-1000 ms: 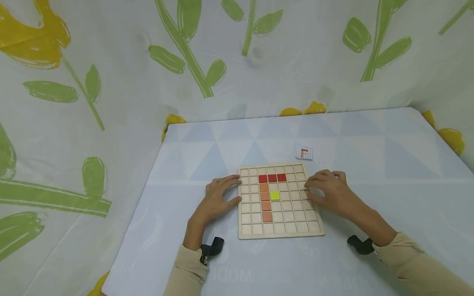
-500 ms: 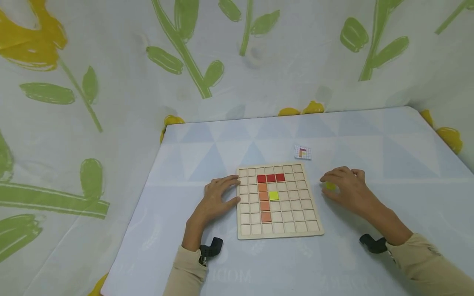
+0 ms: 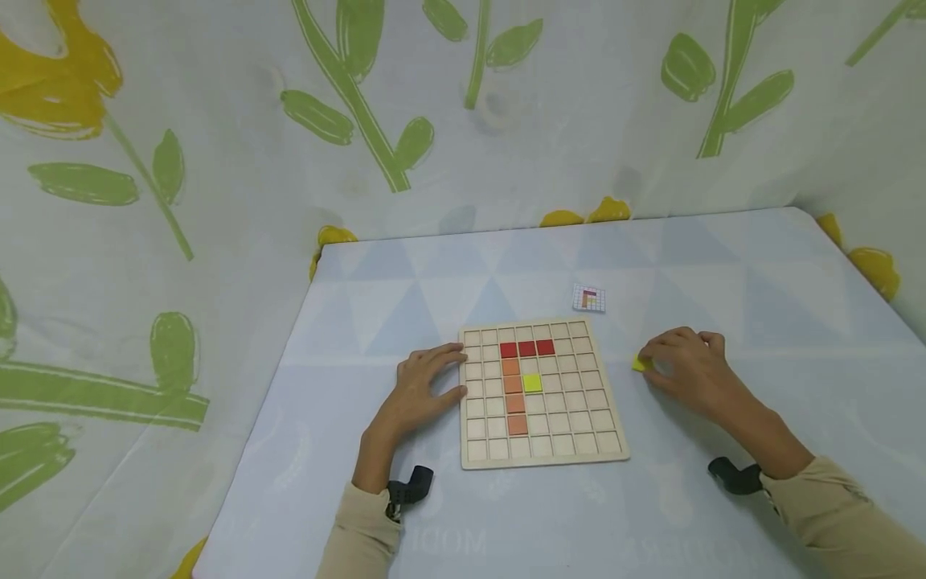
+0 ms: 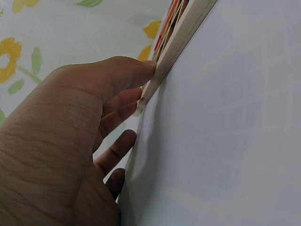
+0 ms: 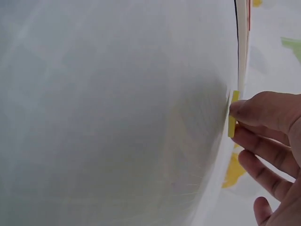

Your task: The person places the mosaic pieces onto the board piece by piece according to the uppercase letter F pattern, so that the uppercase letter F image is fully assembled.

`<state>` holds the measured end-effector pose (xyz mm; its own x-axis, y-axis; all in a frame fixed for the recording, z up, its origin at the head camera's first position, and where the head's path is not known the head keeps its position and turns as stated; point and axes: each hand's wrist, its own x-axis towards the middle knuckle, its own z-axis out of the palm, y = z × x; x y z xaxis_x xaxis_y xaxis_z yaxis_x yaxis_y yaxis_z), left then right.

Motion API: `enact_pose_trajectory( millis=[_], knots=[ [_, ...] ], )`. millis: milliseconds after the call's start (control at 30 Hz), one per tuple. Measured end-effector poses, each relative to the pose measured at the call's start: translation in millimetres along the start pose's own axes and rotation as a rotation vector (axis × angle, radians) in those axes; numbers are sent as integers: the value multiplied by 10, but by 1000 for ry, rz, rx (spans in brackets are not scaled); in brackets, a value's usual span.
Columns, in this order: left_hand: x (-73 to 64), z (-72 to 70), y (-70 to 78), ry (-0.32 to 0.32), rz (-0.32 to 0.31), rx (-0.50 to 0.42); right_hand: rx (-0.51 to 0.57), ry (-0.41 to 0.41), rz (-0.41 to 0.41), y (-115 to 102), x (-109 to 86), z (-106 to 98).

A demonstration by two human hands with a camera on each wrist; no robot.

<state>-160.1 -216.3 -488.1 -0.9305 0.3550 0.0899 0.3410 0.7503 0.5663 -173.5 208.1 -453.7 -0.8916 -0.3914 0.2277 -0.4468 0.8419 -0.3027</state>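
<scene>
A wooden grid board (image 3: 571, 442) lies on the table. Set in its squares are a row of red tiles (image 3: 526, 348), a column of orange tiles (image 3: 512, 384) and one yellow tile (image 3: 532, 383). At the board's left edge rests my left hand (image 3: 418, 396), its thumb and fingertips touching the side with the fingers loosely bent; the left wrist view shows the thumb (image 4: 136, 73) against the rim. To the right of the board, my right hand (image 3: 690, 371) pinches a second yellow tile (image 5: 233, 115) between thumb and fingers, close over the tabletop.
Behind the board lies a small pattern card (image 3: 589, 298) with a coloured grid printed on it. The pale blue table (image 3: 405, 273) ends at a flower-print cloth (image 3: 564, 145) at the back and left. Each wrist wears a black device (image 3: 412, 486).
My right hand has moved right from the board's right edge to a yellow tile on the table and now pinches it. The left hand stays at the board's left edge.
</scene>
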Motion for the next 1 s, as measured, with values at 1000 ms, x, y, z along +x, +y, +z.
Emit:
enact_pose_trajectory(
  millis=[1000],
  knots=[
    [-1, -2, 5, 9, 10, 22, 142, 0, -235, -444, 219, 84]
  ],
)
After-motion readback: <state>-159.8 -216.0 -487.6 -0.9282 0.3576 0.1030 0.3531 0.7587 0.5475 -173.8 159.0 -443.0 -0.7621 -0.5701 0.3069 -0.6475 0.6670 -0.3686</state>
